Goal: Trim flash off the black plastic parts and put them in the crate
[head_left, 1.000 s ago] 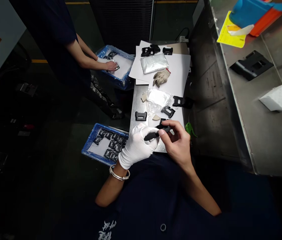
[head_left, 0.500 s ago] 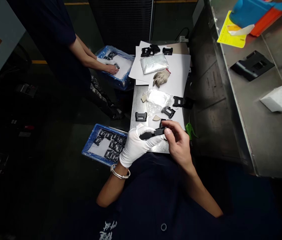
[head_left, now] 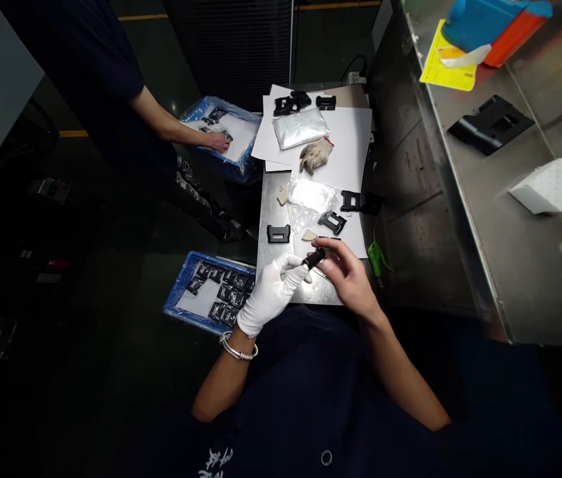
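Between my two hands, above the near end of the metal table (head_left: pixel 273 209), is a black plastic part (head_left: pixel 314 258), seen nearly end-on. My left hand (head_left: pixel 275 290), in a white glove, pinches its left end. My bare right hand (head_left: pixel 353 277) grips the other end between thumb and fingers. Just beyond lie similar black parts with rectangular openings: one flat part (head_left: pixel 279 234) on bare metal and a tilted one (head_left: pixel 332 222) on white paper. A small beige piece (head_left: pixel 309 236) sits close to my fingers. Another black part is mostly hidden behind my right fingers.
A blue crate (head_left: pixel 181 292) with several wrapped black parts stands at left. Farther off, a co-worker's hand (head_left: pixel 218 141) reaches into another lined crate (head_left: pixel 241 174). A used glove (head_left: pixel 316 155), a plastic bag pack (head_left: pixel 301 128) and a green air gun (head_left: pixel 376 257) lie around. A metal shelf (head_left: pixel 464 219) rises at right.
The black part has turned in my hands from lengthwise to nearly end-on. My right hand has shifted slightly left. The co-worker's arm has moved a little over the far crate.
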### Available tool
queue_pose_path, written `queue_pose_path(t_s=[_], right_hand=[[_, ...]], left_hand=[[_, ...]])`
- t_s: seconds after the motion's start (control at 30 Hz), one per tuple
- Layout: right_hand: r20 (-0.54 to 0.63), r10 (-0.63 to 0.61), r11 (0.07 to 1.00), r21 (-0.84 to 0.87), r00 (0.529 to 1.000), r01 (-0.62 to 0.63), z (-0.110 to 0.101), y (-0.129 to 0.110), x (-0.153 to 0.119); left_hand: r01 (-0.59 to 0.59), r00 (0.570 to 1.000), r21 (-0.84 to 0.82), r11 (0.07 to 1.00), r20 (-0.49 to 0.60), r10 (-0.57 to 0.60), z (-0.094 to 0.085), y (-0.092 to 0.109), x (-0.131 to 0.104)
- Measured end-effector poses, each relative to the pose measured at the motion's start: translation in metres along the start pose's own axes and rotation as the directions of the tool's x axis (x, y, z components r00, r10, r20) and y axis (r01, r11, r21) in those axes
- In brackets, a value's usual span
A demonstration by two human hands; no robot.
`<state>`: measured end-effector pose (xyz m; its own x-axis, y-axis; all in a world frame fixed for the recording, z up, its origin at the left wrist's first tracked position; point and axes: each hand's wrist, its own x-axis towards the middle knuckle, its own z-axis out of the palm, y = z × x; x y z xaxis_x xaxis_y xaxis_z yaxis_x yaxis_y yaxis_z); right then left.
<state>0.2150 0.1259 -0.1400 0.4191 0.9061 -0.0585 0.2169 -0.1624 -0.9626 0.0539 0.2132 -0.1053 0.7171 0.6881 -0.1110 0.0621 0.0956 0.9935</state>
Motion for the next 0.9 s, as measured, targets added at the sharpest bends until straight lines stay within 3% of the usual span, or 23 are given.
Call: queue_pose_path(t_s=[0.1, 0.23, 0.33, 0.43, 0.53, 0.67, 0.7, 0.77, 0.83, 0.9], right_hand=[[-0.089, 0.266, 0.918, -0.282, 0.960, -0.280, 0.011, 0.066, 0.016], [-0.140, 0.395, 0.790, -0.452, 0.908, -0.414, 0.033, 0.134, 0.014], [-0.139, 0.418, 0.737, -0.525, 0.897, -0.425, 0.039, 0.156, 0.006], [-0.067, 0.388, 0.758, -0.544, 0.919, -0.360, 0.032, 0.157, 0.008], [0.010, 0.281, 0.826, -0.511, 0.960, -0.237, 0.015, 0.134, 0.016], [-0.018, 0.006, 0.901, -0.434, 1.000, -0.013, -0.012, 0.057, 0.013], [-0.035, -0.171, 0.905, -0.402, 0.985, 0.143, -0.017, 0.034, 0.009], [-0.042, -0.427, 0.840, -0.388, 0.903, 0.379, -0.019, -0.008, 0.000], [-0.060, -0.538, 0.776, -0.423, 0.840, 0.467, -0.014, -0.037, -0.007], [-0.086, -0.562, 0.751, -0.470, 0.823, 0.464, -0.006, -0.049, -0.010]], left_hand=[[-0.057, 0.997, -0.042, 0.997, -0.061, 0.055, -0.004, -0.004, 0.000], [-0.133, 0.987, -0.087, 0.987, -0.102, 0.124, -0.011, -0.008, -0.007], [-0.135, 0.985, -0.091, 0.987, -0.120, 0.124, -0.015, -0.011, -0.013], [-0.159, 0.979, -0.077, 0.984, -0.143, 0.147, -0.017, -0.015, -0.015], [-0.186, 0.969, -0.058, 0.981, -0.175, 0.173, -0.018, -0.018, -0.012], [-0.187, 0.958, 0.029, 0.982, -0.216, 0.188, -0.016, -0.022, -0.007], [-0.177, 0.959, 0.060, 0.982, -0.216, 0.186, -0.015, -0.023, -0.005], [-0.162, 0.960, 0.116, 0.980, -0.213, 0.184, -0.012, -0.025, -0.003], [-0.151, 0.960, 0.162, 0.975, -0.211, 0.184, -0.009, -0.027, -0.001], [-0.149, 0.958, 0.194, 0.970, -0.214, 0.190, -0.007, -0.029, 0.001]])
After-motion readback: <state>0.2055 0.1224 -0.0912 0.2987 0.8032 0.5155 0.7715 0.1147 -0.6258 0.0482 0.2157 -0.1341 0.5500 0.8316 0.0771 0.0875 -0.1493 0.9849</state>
